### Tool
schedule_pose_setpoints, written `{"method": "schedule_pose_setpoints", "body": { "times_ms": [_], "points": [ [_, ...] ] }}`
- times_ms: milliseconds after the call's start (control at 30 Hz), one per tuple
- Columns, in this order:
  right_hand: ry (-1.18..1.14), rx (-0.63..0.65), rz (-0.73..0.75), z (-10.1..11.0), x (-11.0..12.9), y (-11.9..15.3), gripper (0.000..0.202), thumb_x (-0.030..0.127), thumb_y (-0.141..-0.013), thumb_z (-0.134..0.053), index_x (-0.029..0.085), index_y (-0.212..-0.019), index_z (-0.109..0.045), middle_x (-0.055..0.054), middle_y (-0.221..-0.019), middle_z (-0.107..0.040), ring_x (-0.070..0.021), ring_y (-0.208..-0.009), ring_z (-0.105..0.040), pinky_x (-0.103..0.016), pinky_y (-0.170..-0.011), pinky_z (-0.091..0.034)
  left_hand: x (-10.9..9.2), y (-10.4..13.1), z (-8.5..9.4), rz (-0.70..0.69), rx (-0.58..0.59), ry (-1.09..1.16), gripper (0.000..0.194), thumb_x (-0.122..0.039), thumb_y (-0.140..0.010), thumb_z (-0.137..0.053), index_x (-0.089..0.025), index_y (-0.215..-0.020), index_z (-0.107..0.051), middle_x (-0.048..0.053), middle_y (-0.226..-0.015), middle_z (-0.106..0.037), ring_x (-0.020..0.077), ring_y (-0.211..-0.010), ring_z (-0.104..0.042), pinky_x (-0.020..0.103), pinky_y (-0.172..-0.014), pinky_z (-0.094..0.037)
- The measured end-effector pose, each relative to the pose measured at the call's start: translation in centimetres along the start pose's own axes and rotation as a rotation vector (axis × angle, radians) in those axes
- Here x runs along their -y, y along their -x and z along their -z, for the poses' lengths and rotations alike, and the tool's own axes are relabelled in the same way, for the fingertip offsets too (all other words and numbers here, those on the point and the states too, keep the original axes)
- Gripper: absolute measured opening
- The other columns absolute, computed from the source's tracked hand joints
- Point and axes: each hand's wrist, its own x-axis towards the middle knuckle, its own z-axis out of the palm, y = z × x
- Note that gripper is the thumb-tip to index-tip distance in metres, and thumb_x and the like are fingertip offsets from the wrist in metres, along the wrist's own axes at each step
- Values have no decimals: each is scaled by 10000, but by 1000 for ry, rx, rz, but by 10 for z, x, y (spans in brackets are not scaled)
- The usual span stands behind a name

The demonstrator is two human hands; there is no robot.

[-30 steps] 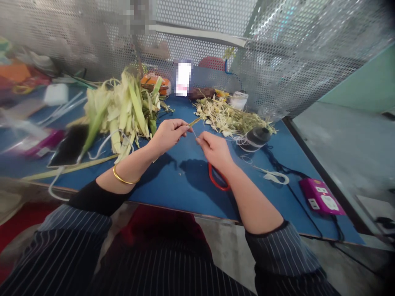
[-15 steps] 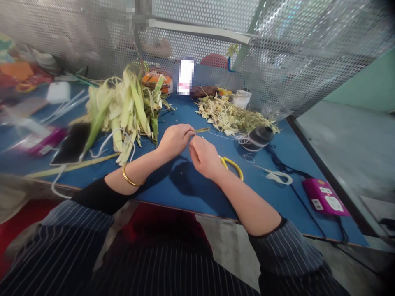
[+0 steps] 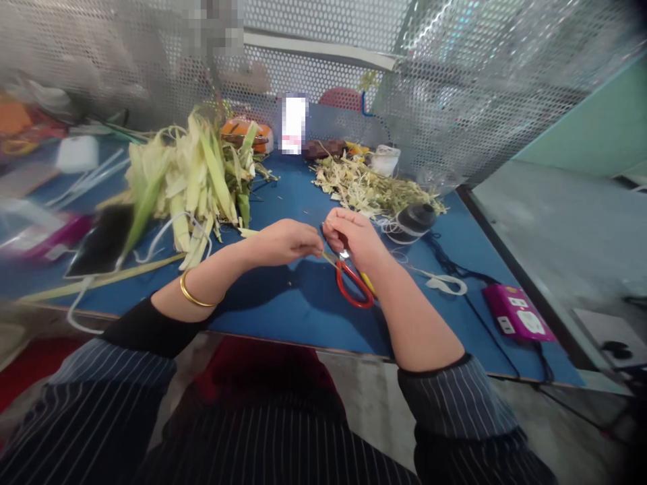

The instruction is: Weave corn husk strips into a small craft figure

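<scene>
My left hand (image 3: 296, 241) is closed, pinching a thin strip of corn husk (image 3: 331, 258) whose end sticks out to the right of the fingers. Just beside it, my right hand (image 3: 354, 234) is curled into a fist; whatever it holds is hidden. A pair of scissors (image 3: 354, 296) with one red and one yellow handle lies on the table under the right wrist, partly covered. To the right of that hand is a dark spool of thread (image 3: 417, 219) with loose white thread around it.
A heap of corn husks (image 3: 195, 175) lies at the left, husk scraps (image 3: 368, 185) at the back right. A black phone (image 3: 101, 239) with a white cable is on the left. A purple power strip (image 3: 518, 313) sits at the right edge. Perforated metal mesh (image 3: 323, 67) stands behind the blue table (image 3: 298, 316).
My hands have moved apart slightly, the right hand rising and the left dropping a little. The husk strip now points down to the right. The scissors' red handle has come into view.
</scene>
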Motion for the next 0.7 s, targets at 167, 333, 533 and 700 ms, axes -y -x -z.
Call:
{"method": "schedule_pose_setpoints", "body": {
  "times_ms": [167,333,533,700],
  "points": [
    [-389,-89,-157,-3,-11,-7,147,251,-737,-615,191,-656,-508,42,-593,-497,-88,-509,-489,-218,-480,-405,1,-2,4,192,-299,166,219,-238,-900,-488,-152,-859,-684,14,-704,-643,108,-657,-572,210,-641,-418],
    [-298,-159,43,-22,-19,-3,168,307,-833,-555,197,-714,-513,11,-739,-567,-120,-717,-587,-252,-662,-473,6,-4,1,392,-510,87,195,-202,-877,-513,-145,-835,-695,26,-718,-672,124,-683,-591,232,-658,-418],
    [702,-149,412,-38,-17,14,191,268,-929,-419,214,-757,-481,-15,-729,-534,-148,-692,-487,-300,-684,-388,11,-4,-10,413,-500,-162,221,-203,-895,-488,-144,-846,-695,72,-845,-706,172,-806,-617,281,-745,-431],
    [833,-98,486,-37,-16,15,191,225,-908,-424,215,-718,-433,-10,-682,-496,-143,-645,-440,-294,-624,-335,11,-3,-16,378,-295,-347,260,-195,-901,-435,-133,-869,-685,91,-855,-680,194,-812,-615,290,-721,-428]
  ]
}}
